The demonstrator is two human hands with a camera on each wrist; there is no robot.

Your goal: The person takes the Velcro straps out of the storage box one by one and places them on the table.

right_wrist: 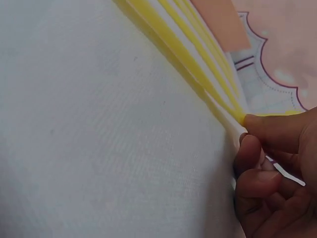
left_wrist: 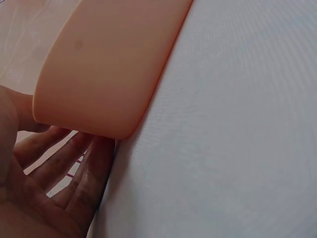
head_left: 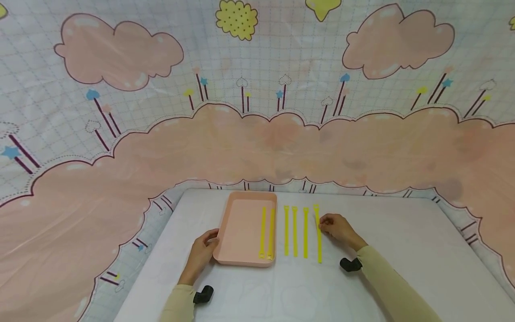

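Left hand (head_left: 200,252) is gripping pink tray (head_left: 241,232) at its left edge; right hand (head_left: 339,229) is pinching rightmost yellow strip (head_left: 319,246), right of tray. Three other strips (head_left: 295,232) are lying between; two strips (head_left: 263,232) are lying inside tray. Patterned cloth (head_left: 257,147) is hanging behind.

The strips (head_left: 306,233) are yellow, the tray (head_left: 241,230) peach, the backdrop (head_left: 257,150) patterned with clouds.

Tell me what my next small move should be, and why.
Probably lift the rightmost strip toward the tray: your right hand pinches it, your left hand holds the tray's left edge, and two strips lie inside with bare room to their left.
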